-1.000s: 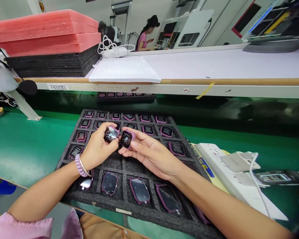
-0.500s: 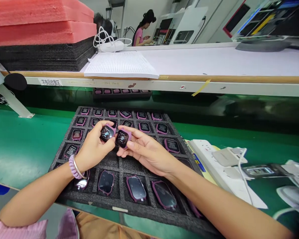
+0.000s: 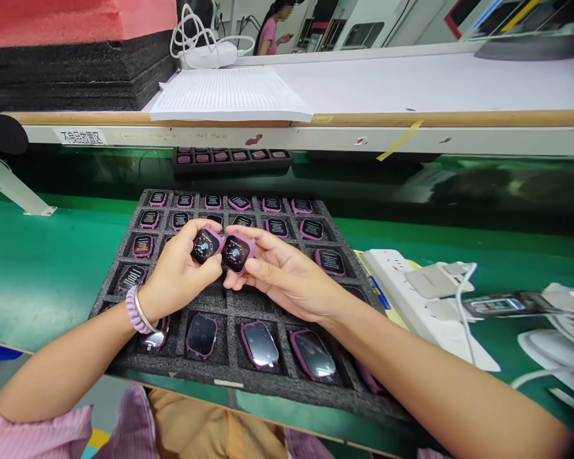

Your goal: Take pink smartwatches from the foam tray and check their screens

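Pinched between thumb and fingers of my left hand [image 3: 179, 271] is a purple-cased smartwatch [image 3: 205, 246] with a lit screen. My right hand [image 3: 287, 274] holds a second purple smartwatch [image 3: 236, 253] close beside it, also lit. Both screens show a round graphic and face up toward me. Under my hands lies a black foam tray [image 3: 229, 384] with square compartments. Many compartments hold similar watches; those at the back show lines of text, while a front-row watch [image 3: 259, 344] has a dark, glossy screen. My hands and forearms hide some of the middle compartments.
A white power strip [image 3: 425, 312] with plugged-in chargers stands right of the tray. Beyond, under the shelf [image 3: 335, 137], sits another watch tray [image 3: 234, 167]. Paper sheets [image 3: 229, 95], a white cable [image 3: 191, 35] and stacked foam [image 3: 71, 76] rest on the shelf. A person [image 3: 270, 32] sits in the background.
The view has tipped slightly downward, so the shelf sits higher in the picture. Both hands still hold the two watches side by side, turned slightly.
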Tool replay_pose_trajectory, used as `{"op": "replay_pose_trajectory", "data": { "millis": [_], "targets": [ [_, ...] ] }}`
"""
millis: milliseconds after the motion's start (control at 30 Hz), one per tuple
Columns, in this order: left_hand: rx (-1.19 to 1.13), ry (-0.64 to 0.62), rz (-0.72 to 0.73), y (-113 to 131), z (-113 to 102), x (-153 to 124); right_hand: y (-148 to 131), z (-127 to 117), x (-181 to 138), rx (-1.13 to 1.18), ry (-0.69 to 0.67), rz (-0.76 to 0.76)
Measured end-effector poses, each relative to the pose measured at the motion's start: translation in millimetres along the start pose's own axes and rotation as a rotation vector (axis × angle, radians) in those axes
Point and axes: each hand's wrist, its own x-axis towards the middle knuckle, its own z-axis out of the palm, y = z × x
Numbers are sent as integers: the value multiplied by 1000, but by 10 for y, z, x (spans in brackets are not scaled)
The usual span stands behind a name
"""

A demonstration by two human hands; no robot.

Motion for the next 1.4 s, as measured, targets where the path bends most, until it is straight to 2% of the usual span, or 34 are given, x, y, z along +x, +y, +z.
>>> {"op": "replay_pose_trajectory", "data": {
  "millis": [367, 633, 933, 1400],
  "targets": [
    [-86, -26, -44, 1, 12, -8, 5, 3, -5, 6, 10, -11],
    [-102, -3, -5, -27, 10, 4, 35, -18, 20, 96, -78, -67],
    [-127, 25, 14, -32, 29, 12, 6, -16, 21, 98, -21, -80],
    [-118, 37, 13, -16, 24, 11, 1, -7, 3, 55, -28, -89]
  ]
}}
